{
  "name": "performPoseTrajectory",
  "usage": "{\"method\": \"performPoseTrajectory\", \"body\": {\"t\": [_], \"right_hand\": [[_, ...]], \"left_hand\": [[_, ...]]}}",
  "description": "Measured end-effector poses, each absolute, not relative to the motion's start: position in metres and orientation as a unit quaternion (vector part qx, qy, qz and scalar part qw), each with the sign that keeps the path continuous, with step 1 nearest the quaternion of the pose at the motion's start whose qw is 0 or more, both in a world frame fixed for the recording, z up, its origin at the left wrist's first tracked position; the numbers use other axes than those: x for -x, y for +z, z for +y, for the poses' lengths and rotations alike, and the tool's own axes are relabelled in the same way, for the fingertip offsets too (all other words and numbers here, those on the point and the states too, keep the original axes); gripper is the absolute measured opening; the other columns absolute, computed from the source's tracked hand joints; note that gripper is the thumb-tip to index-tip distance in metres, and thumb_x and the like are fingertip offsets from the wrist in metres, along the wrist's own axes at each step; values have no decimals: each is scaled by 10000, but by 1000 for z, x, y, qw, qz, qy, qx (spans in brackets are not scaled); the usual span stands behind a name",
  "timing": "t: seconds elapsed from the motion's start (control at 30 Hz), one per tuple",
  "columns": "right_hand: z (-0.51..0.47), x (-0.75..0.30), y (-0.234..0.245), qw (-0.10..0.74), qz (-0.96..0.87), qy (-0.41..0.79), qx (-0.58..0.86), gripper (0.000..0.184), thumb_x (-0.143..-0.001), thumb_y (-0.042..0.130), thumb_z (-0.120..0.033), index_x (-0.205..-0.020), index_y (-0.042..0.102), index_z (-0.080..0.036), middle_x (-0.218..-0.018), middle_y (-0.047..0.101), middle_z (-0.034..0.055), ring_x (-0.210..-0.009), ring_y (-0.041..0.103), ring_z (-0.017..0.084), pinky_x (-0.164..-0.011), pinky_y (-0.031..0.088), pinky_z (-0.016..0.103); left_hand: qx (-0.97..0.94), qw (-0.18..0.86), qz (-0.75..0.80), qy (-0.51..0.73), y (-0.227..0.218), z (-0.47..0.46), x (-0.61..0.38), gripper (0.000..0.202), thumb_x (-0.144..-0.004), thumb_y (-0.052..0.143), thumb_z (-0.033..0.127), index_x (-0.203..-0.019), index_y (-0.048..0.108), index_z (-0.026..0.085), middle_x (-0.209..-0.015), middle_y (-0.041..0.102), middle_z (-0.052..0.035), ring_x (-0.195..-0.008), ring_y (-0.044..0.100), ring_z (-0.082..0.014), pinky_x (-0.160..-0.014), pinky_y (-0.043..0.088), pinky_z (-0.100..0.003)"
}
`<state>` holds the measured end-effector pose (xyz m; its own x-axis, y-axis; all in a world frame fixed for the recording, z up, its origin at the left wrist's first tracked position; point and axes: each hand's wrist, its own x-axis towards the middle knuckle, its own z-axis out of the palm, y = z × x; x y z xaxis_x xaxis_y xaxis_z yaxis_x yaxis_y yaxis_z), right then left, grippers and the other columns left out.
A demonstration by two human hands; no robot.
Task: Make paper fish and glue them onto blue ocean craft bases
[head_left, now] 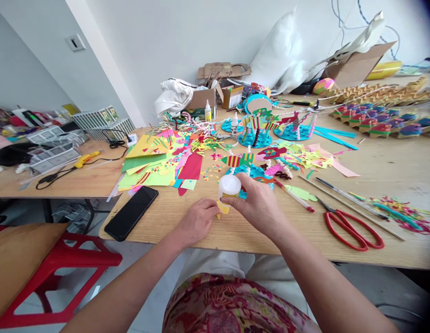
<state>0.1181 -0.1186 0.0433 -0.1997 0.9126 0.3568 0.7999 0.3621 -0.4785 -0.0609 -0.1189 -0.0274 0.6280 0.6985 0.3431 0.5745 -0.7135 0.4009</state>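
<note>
The right hand (258, 203) is above the near edge of the worktop (176, 206), its fingers grasping a white bottle (230, 186). The bottle is tipped, one round end facing up; its lower end is partly hidden by the fingers. Directly beneath is a small yellow paper piece (224, 210), lying on the worktop in front of the person. Whether the bottle touches it cannot be determined. The left hand (197, 219) rests low beside the piece, fingers bent and in contact with its left edge; whether they pinch it or only press it cannot be determined.

Just beyond the bottle is a blue base (248, 172), with a striped paper fish (232, 161) next to it. To the left are stacked sheets of coloured paper (149, 178) and, near the worktop corner, a black smartphone (132, 213) lying flat. To the right of the right hand are a red-capped pen (294, 196), a light green paper piece (301, 193), a thin wooden stick (352, 208) and scissors (334, 213) with red handles, blades pointing away from the person. Two glue bottles stand farther back: one with a yellow label (208, 112), one white (234, 124). Painted egg cartons (379, 122) occupy the far right. A yellow glue gun (86, 158) lies on the adjoining worktop at left.
</note>
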Motion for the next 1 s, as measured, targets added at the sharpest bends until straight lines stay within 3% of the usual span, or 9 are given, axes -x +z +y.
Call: {"method": "performPoseTrajectory", "body": {"t": [1.0], "right_hand": [[-122, -120, 44, 287, -778, 100, 550, 267, -695, 613, -390, -834, 509, -187, -715, 623, 30, -649, 567, 205, -509, 315, 253]], "left_hand": [[-894, 123, 357, 242, -26, -120, 60, 432, -647, 360, -51, -954, 579, 161, -980, 559, -65, -962, 490, -174, -854, 421, -322]]}}
